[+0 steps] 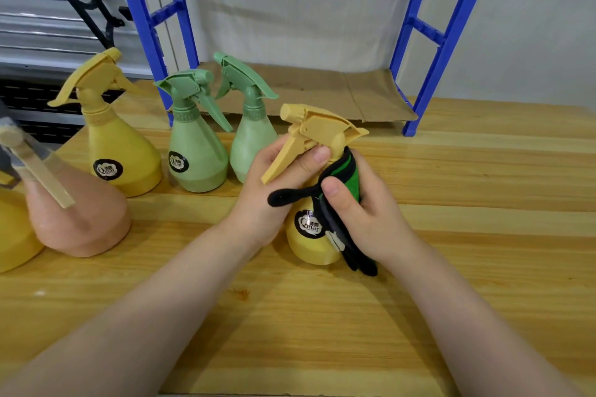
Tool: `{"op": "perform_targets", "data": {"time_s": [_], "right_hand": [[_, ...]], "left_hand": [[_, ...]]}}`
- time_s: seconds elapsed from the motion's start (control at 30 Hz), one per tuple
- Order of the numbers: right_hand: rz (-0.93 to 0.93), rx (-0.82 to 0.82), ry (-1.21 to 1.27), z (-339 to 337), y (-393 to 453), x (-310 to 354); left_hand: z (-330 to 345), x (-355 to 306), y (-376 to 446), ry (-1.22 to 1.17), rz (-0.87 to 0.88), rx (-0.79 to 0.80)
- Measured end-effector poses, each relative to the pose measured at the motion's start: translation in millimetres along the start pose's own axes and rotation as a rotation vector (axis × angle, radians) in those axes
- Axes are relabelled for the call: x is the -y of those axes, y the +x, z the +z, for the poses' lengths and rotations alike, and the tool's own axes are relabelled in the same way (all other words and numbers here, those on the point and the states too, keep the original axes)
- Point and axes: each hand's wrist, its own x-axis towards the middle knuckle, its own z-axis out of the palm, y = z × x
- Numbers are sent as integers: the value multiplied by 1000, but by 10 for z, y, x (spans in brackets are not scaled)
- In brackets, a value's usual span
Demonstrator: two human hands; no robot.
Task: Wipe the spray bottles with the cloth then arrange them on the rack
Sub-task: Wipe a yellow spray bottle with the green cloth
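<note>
While the left hand holds the yellow bottle by its neck, fingers curled under the spray head with the trigger lying across them, the right hand has its grip closed on the green and black cloth, pressing it against the bottle's shoulder on the side away from the left hand. A loose black end of the cloth sticks out toward the left hand, and more of it hangs below the right palm.

By the look of it, wiping is the step in hand, and the bottle is not yet ready for the rack. It stands on the desk directly under both grips.

Beyond the left hand, two green bottles wait, then another yellow bottle and a pink bottle further out. Behind them all stands the blue rack, its lowest shelf lined with cardboard.

Next, the cloth likely needs to travel down and around the body, the left hand turning the bottle so every side is reached. After that, a lift up and away to the shelf.
</note>
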Motion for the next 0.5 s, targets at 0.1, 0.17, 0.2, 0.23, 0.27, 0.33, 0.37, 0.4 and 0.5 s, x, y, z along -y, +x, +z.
{"op": "perform_targets", "data": {"time_s": [0.1, 0.17, 0.2, 0.23, 0.27, 0.33, 0.37, 0.4, 0.5], "right_hand": [[11, -50, 49, 22, 3, 35], [28, -92, 101, 28, 9, 60], [37, -126, 124, 25, 13, 70], [41, -167, 138, 14, 16, 79], [42, -211, 138, 4, 18, 86], [30, -296, 88, -16, 22, 89], [11, -330, 43, -20, 23, 86], [-10, -357, -16, -15, 23, 80], [-39, -417, -211, 20, 15, 59]], "left_hand": [[9, 3, 5, 68, -15, -14], [46, -14, 11, 90, -7, -30], [68, -23, 13, 89, -1, -34], [79, -24, 16, 91, 7, -39], [84, -19, 19, 100, 13, -49], [76, 10, 26, 143, 17, -65], [78, 25, 26, 163, 23, -71], [90, 39, 22, 175, 36, -79], [167, 46, -24, 124, 57, -70]]}}
